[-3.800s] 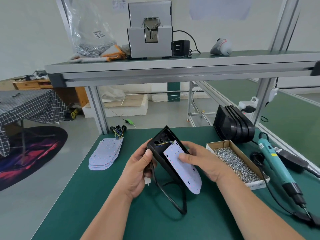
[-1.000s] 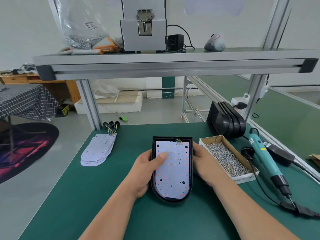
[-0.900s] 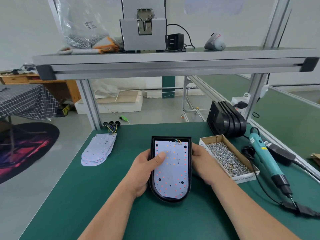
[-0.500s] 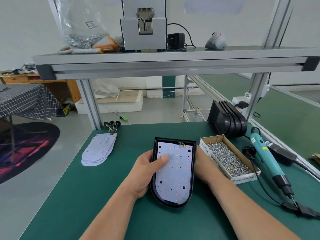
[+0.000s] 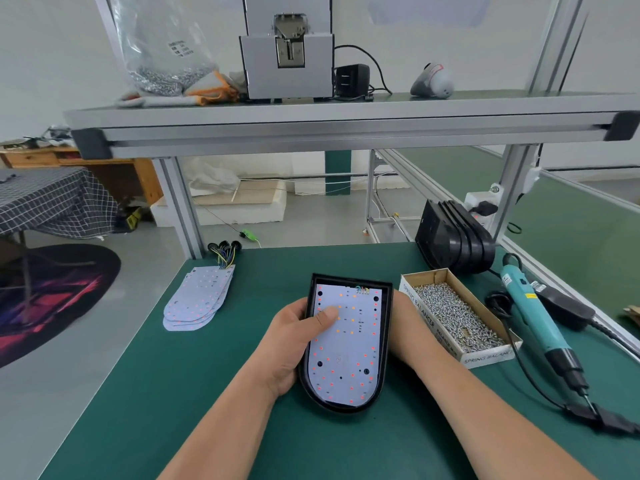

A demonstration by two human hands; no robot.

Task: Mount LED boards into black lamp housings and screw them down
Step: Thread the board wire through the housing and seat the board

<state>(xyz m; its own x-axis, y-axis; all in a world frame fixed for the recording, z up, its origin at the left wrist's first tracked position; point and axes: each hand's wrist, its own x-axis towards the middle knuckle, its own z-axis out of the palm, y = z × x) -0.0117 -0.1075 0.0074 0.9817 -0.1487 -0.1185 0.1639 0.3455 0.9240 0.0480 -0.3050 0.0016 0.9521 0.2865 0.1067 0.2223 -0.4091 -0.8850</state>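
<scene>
The cardboard screw box (image 5: 431, 325) reads "SPRING BALANCER" along its side and front end.

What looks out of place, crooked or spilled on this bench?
Nothing serious stands out. The LED board lies squarely inside the black housing, and no screws show outside their box. Only the stack of spare boards at the left is fanned out, its edges not lined up.

The left hand (image 5: 294, 344) and right hand (image 5: 404, 329) are bare, as are both forearms (image 5: 221, 427).
</scene>
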